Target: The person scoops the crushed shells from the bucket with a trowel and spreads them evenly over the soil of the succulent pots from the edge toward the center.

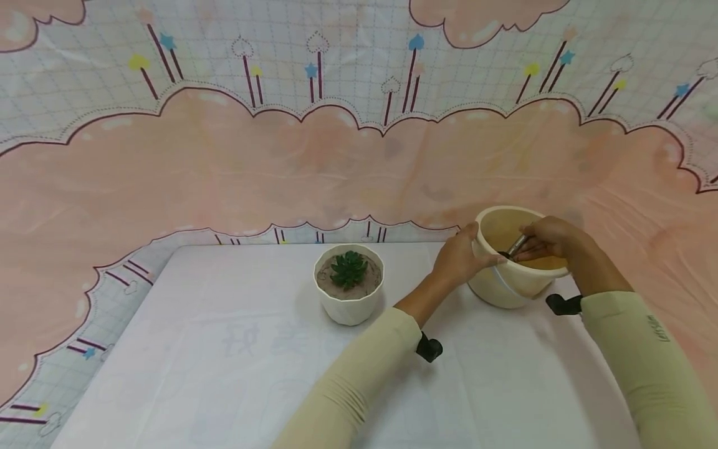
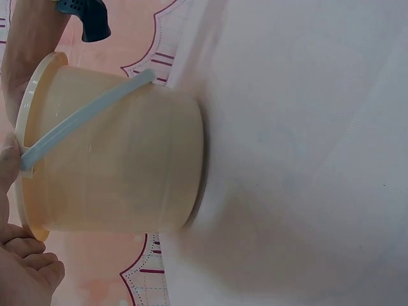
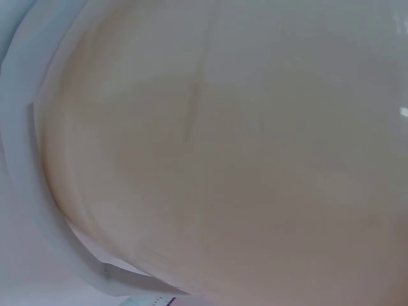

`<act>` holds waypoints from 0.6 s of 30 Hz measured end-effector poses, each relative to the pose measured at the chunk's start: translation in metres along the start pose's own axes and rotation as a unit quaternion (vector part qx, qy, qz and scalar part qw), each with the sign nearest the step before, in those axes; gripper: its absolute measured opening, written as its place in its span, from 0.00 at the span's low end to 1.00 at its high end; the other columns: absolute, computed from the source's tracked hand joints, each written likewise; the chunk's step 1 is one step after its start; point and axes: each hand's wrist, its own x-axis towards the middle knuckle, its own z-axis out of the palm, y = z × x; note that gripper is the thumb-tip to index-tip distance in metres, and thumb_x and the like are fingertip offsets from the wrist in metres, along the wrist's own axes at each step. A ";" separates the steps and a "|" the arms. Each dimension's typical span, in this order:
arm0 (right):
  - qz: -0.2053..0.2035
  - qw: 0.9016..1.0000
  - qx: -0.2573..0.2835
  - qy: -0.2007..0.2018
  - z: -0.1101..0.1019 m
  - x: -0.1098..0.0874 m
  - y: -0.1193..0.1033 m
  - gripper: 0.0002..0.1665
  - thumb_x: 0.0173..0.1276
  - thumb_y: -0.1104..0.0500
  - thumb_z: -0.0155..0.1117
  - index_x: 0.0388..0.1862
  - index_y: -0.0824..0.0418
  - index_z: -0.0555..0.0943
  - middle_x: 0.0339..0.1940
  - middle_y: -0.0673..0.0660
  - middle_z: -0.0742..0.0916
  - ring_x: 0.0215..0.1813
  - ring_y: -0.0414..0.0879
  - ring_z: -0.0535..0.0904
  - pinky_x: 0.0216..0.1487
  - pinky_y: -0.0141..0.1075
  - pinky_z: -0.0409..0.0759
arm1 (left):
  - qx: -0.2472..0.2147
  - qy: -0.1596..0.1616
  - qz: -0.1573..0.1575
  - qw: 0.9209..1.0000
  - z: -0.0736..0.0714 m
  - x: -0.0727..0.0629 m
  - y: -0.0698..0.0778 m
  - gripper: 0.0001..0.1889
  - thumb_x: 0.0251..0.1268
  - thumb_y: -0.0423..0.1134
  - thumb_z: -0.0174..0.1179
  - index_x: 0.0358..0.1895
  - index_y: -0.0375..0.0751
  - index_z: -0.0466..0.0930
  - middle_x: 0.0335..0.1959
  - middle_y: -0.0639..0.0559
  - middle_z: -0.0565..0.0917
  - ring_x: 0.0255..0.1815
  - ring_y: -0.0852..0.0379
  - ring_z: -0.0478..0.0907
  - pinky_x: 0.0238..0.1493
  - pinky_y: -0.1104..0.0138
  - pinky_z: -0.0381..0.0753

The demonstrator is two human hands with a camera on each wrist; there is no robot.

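A cream plastic bucket [image 1: 499, 287] stands at the right of the white table. My left hand [image 1: 455, 257] grips its rim on the near left side, thumb in front and fingers round the edge, as the left wrist view shows beside the bucket's pale handle [image 2: 89, 118]. Over the bucket's opening, my right hand [image 1: 546, 237] holds a slim tool with a metal shaft [image 1: 516, 246]. The tool's dark lower end goes behind the near rim, so its kind is hidden. In the right wrist view the bucket wall [image 3: 223, 166] fills most of the picture.
Left of the bucket, a white pot [image 1: 350, 310] holds a green succulent [image 1: 349, 269] in greyish soil. Both stand on the white table [image 1: 224, 374]. A pink patterned cloth [image 1: 280, 168] hangs behind the table's back edge.
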 end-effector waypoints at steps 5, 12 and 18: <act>0.001 0.999 0.027 0.018 -0.005 -0.007 -0.005 0.28 0.89 0.61 0.39 0.45 0.82 0.80 0.31 0.65 0.90 0.36 0.54 0.92 0.47 0.42 0.88 | 0.010 0.005 0.011 1.000 -0.001 0.001 0.001 0.45 0.63 0.57 0.76 0.78 0.42 0.68 0.71 0.55 0.78 0.64 0.61 0.78 0.60 0.71 0.77; -0.001 0.996 0.088 0.023 -0.012 -0.014 -0.012 0.26 0.89 0.62 0.36 0.41 0.74 0.80 0.31 0.65 0.90 0.36 0.54 0.92 0.49 0.43 0.88 | 0.015 0.012 0.014 1.000 -0.003 0.002 0.002 0.44 0.61 0.58 0.77 0.76 0.43 0.70 0.64 0.54 0.83 0.55 0.62 0.81 0.50 0.72 0.79; 0.010 0.990 0.137 0.022 -0.021 -0.019 -0.010 0.32 0.90 0.58 0.35 0.35 0.69 0.84 0.31 0.66 0.91 0.35 0.53 0.92 0.48 0.43 0.87 | 0.016 0.010 0.007 1.000 -0.001 0.002 -0.001 0.45 0.61 0.58 0.77 0.77 0.43 0.69 0.67 0.54 0.81 0.59 0.60 0.81 0.54 0.70 0.80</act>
